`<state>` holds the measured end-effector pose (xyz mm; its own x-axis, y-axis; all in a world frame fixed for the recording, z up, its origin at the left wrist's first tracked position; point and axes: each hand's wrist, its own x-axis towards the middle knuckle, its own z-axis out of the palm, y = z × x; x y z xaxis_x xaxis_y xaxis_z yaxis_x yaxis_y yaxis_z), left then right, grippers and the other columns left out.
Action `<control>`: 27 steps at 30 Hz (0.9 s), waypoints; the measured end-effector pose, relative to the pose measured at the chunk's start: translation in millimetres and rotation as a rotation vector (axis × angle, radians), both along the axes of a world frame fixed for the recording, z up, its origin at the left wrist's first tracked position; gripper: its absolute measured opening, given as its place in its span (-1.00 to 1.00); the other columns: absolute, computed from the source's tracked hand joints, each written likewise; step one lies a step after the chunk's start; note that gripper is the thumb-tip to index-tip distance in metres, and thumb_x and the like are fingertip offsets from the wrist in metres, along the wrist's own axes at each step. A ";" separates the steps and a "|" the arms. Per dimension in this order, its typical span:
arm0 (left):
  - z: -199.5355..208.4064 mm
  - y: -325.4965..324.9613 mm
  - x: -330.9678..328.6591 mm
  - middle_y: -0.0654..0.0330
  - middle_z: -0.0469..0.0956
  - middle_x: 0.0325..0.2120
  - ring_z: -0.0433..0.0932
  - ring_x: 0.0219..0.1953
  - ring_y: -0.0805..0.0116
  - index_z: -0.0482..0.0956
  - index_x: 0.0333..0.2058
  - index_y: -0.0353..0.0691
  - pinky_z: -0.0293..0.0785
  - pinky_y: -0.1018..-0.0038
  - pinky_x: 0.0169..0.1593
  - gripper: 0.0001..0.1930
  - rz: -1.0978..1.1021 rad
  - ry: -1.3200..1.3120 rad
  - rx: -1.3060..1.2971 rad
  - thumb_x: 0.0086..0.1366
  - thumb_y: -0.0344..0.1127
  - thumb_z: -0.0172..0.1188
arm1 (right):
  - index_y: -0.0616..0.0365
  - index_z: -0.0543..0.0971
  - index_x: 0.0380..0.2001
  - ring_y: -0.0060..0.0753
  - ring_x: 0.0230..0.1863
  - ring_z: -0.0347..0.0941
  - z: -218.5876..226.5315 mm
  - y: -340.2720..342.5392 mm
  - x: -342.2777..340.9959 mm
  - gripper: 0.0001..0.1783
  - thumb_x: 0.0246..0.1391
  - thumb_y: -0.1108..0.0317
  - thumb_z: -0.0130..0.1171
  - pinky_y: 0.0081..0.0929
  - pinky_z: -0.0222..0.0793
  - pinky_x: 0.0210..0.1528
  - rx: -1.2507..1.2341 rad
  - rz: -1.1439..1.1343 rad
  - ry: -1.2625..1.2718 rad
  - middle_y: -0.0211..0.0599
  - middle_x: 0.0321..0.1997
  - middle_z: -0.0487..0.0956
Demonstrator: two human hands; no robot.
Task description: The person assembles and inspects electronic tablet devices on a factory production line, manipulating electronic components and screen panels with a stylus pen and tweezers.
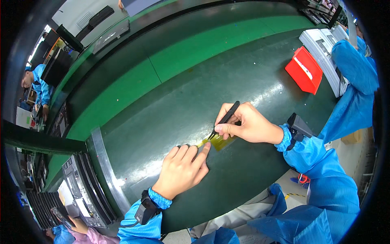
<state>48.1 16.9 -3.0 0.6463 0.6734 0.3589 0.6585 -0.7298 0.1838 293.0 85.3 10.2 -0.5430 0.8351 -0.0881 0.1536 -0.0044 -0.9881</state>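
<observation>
A pair of black tweezers (228,115) is pinched in my right hand (251,123). Their tips point down and left, at the edge of a small piece of yellow see-through film (219,143) lying on the dark green table. My left hand (183,170) rests palm down beside it, fingers bent a little and apart. Its index fingertip presses on or right by the film's left end, close to the tweezer tips. Part of the film is hidden behind my right hand.
A red plastic bin (304,71) stands at the right, with grey-white panels (325,46) and a blue sleeve beyond it. A row of upright dark panels (83,189) stands at the left, past a clear tape strip (106,168). Another person (40,83) works far left.
</observation>
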 end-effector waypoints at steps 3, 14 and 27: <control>-0.4 0.1 -0.6 0.26 0.38 -0.49 0.40 -0.47 0.30 0.66 -0.03 -0.17 0.32 0.38 -0.37 -0.56 0.001 0.005 0.000 0.04 -0.41 0.32 | 0.26 0.57 -0.25 -0.55 -0.37 0.64 -3.5 0.9 0.2 -0.83 0.26 0.38 0.30 -0.57 0.54 -0.32 0.026 0.002 0.001 -0.30 -0.40 0.66; 3.7 -0.1 -1.5 0.26 0.39 -0.48 0.40 -0.46 0.30 0.66 -0.02 -0.16 0.33 0.37 -0.35 -0.56 0.005 0.005 -0.010 0.05 -0.40 0.31 | 0.24 0.57 -0.25 -0.57 -0.36 0.63 -1.3 1.5 -2.7 -0.84 0.25 0.38 0.31 -0.60 0.50 -0.35 0.047 0.015 0.037 -0.34 -0.37 0.66; -1.3 -1.8 -4.6 0.27 0.37 -0.42 0.40 -0.37 0.34 0.60 0.09 -0.20 0.33 0.39 -0.30 -0.48 -0.028 0.110 -0.044 0.10 -0.24 0.30 | 0.20 0.70 -0.20 -0.50 -0.26 0.67 -1.7 -6.9 12.8 -0.83 0.13 0.42 0.37 -0.51 0.56 -0.24 0.305 0.044 -0.072 -0.30 -0.28 0.73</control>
